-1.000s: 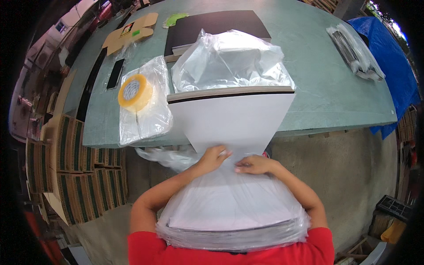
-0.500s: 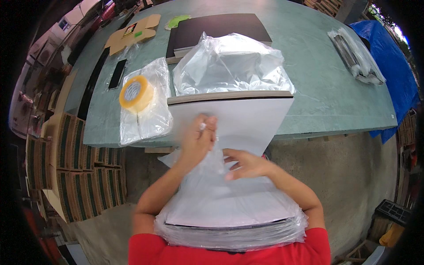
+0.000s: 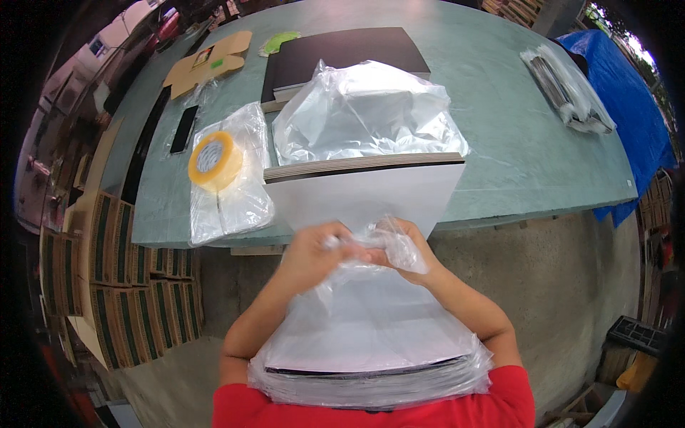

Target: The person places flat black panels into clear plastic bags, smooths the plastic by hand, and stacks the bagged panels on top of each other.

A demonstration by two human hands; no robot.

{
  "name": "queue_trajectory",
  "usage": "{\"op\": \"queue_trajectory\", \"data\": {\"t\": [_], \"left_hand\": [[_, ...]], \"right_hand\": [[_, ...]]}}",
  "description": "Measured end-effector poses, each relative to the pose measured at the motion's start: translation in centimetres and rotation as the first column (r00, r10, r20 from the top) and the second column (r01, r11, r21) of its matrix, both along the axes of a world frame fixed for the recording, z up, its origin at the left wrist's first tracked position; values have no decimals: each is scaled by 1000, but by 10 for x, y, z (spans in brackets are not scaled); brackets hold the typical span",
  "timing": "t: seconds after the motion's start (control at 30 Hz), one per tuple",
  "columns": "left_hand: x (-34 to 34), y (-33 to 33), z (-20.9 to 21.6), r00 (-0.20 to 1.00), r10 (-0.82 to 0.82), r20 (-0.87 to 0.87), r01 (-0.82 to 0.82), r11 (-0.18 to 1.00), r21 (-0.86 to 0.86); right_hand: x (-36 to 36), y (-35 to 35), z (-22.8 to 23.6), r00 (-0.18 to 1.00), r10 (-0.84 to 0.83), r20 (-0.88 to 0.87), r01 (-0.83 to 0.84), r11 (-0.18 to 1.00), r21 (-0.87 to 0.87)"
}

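A thick stack of white-faced boards [image 3: 371, 192] slopes from the table edge down toward my body. Clear plastic bag [image 3: 371, 314] covers its nearer part, with crumpled folds close to my red shirt. Over the middle of the stack, my left hand [image 3: 317, 253] is closed on the bag's gathered plastic, its fingers slightly blurred. Beside it, my right hand [image 3: 407, 250] is also closed on the bunched plastic, which spills over its back. The two hands nearly touch. Beyond the boards' far edge lies a pile of clear plastic bags [image 3: 371, 114] on the table.
On the green table [image 3: 499, 143] are a yellowish tape roll [image 3: 214, 160] on folded plastic, a black phone [image 3: 184, 130], flattened cardboard [image 3: 207, 63] and dark boards [image 3: 349, 53]. Wrapped items [image 3: 567, 89] lie by a blue tarp [image 3: 628, 107]. Cardboard stacks [image 3: 143, 285] stand at left.
My right hand has moved up and closed on the plastic. My left hand has come down toward it, and the gathered plastic is now bunched between both hands.
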State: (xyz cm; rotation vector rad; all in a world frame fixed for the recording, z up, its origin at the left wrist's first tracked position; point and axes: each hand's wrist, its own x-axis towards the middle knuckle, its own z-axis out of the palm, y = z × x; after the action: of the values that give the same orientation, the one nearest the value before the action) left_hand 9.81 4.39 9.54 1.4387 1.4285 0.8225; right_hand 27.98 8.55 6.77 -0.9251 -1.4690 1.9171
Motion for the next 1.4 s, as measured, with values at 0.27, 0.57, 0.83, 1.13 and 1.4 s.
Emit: {"op": "queue_trajectory", "data": {"t": [0.27, 0.57, 0.83, 1.13, 1.4], "left_hand": [[-23, 7, 11, 993, 108, 43, -115, 965, 234], [-11, 12, 10, 951, 234, -204, -92, 839, 536], [6, 13, 11, 985, 158, 63, -170, 909, 380], [-5, 25, 12, 954, 274, -121, -140, 765, 629], [3, 22, 37, 870, 423, -254, -140, 705, 695]], "right_hand": [[73, 6, -28, 923, 147, 355, -299, 855, 423], [30, -17, 9, 985, 81, -153, -96, 991, -91], [49, -7, -10, 993, 117, -23, -101, 925, 367], [35, -1, 7, 974, 225, 10, -224, 963, 152], [45, 9, 35, 972, 180, 152, -185, 983, 16]]}}
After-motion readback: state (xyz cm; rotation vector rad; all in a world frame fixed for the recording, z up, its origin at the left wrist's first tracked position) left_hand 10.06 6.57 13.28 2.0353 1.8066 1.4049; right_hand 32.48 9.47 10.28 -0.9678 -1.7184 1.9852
